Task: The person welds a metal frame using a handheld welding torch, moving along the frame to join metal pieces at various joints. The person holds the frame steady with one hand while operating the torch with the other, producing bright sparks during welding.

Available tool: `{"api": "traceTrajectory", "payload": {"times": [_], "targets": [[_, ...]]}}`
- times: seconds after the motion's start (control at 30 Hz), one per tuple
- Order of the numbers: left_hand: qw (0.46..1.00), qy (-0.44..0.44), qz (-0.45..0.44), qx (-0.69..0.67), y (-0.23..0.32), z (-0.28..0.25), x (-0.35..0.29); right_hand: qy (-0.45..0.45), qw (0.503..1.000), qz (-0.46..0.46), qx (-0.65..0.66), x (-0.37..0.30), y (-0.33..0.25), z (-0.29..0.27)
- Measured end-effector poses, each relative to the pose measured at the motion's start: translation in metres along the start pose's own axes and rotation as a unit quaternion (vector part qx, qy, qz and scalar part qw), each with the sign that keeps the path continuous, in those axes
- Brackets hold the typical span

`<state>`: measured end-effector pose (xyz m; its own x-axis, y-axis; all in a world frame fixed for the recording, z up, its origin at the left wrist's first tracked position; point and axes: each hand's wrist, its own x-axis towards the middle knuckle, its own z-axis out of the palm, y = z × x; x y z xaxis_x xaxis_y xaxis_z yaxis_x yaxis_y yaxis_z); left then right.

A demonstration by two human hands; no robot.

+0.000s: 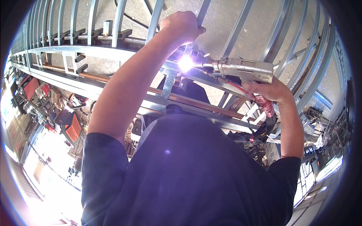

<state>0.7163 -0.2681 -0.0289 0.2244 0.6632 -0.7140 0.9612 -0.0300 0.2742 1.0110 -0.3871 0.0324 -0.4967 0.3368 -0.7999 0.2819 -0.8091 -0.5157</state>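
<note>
My right hand (272,90) is closed round the handle of a grey welding gun (245,68), red wrapping on the handle and cable below it. The gun's nozzle points left, and a blinding white-violet arc (185,64) burns at its tip against the metal frame (124,53). Just above the arc, my left hand (181,27) is closed on an upright square metal tube (204,10) where it meets the frame's rail. My left fingers are partly hidden behind the hand. Glare hides the joint itself.
Rows of parallel square tubes (237,28) stretch across the far side, over a concrete floor (171,11). A brown, rusty bar (94,76) runs along the frame. Tools and an orange-and-black box (72,128) lie at the left; more clutter (316,120) sits at the right.
</note>
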Motion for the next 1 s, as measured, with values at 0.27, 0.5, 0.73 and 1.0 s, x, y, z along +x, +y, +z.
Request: {"api": "traceTrajectory", "payload": {"times": [0.27,0.5,0.73,1.0], "targets": [[0.999,0.021,0.021,-0.030,-0.011,0.008,-0.006,0.035,0.999,-0.004,0.018,-0.020,0.000,0.004],[0.895,0.390,0.067,-0.208,-0.073,0.030,-0.109,0.120,0.986,-0.103,0.055,-0.082,0.003,0.027],[0.947,0.307,-0.075,-0.058,-0.106,0.167,-0.186,0.214,0.968,-0.127,-0.039,-0.140,0.020,0.079],[0.951,0.265,-0.118,-0.104,-0.097,0.175,-0.175,0.275,0.941,-0.175,-0.095,-0.168,0.028,0.153]]}}
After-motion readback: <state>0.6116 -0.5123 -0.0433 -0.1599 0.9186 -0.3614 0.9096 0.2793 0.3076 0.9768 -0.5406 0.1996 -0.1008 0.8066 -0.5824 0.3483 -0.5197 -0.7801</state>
